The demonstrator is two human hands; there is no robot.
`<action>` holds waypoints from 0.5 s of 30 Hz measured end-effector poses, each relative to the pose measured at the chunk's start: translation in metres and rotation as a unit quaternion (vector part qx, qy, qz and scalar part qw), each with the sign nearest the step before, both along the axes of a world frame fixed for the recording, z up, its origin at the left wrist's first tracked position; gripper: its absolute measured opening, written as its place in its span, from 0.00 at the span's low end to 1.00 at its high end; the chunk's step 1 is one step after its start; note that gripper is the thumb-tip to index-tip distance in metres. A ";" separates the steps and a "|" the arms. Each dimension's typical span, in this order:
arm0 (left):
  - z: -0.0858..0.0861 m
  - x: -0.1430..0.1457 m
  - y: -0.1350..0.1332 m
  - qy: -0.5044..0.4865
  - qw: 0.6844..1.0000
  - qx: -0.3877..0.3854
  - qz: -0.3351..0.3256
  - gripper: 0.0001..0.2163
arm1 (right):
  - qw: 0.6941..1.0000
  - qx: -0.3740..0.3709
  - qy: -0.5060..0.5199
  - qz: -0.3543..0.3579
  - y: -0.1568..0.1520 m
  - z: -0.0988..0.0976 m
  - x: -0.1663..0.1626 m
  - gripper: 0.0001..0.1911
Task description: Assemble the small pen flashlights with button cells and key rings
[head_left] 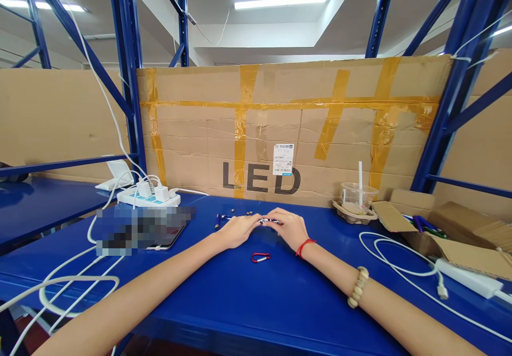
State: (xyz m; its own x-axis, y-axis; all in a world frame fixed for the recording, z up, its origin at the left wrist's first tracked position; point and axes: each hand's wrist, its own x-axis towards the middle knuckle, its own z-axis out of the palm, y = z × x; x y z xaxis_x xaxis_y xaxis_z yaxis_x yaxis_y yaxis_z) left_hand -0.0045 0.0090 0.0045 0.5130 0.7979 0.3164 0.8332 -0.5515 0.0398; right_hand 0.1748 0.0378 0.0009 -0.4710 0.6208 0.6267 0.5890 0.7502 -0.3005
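On the blue bench (pixel 240 302), left hand (pixel 239 229) and right hand (pixel 288 228) pinch one small metal tube (pixel 267 220), a red carabiner (pixel 260 257) lying near.

A small metal piece (pixel 269 220) sits between the left hand (pixel 238 229) and right hand (pixel 290 228), a carabiner (pixel 260 257) before them. A cup (pixel 359 196) stands right

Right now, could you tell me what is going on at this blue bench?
A person's left hand and right hand meet over a small silvery piece, pinched between both hands low over the blue bench. A red clip lies loose between the wrists, and a few small round bits sit behind.
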 end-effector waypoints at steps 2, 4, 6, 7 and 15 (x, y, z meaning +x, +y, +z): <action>-0.001 0.000 0.001 0.001 1.000 0.003 0.000 0.13 | 1.000 -0.002 -0.004 -0.010 0.000 0.000 0.000 0.15; -0.001 0.000 0.001 -0.001 1.000 0.006 -0.004 0.13 | 1.000 -0.005 -0.005 -0.015 0.000 0.000 0.000 0.15; -0.002 -0.001 0.002 -0.001 1.000 0.009 -0.008 0.13 | 1.000 -0.007 -0.002 -0.009 0.001 0.000 0.000 0.16; -0.003 -0.001 0.003 0.001 1.000 0.009 -0.007 0.13 | 1.000 -0.006 -0.001 -0.002 0.002 -0.001 0.000 0.16; -0.004 0.000 0.004 0.024 1.000 0.006 0.005 0.14 | 0.998 -0.027 0.002 0.052 0.007 -0.006 0.003 0.16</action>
State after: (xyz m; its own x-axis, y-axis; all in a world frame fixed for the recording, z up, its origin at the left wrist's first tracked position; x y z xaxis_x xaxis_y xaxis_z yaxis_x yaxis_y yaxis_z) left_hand -0.0048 0.0132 0.0007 0.5205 0.7987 0.3018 0.8390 -0.5440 -0.0073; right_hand 0.1777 0.0448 -0.0051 -0.5327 0.6016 0.5952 0.5072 0.7900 -0.3444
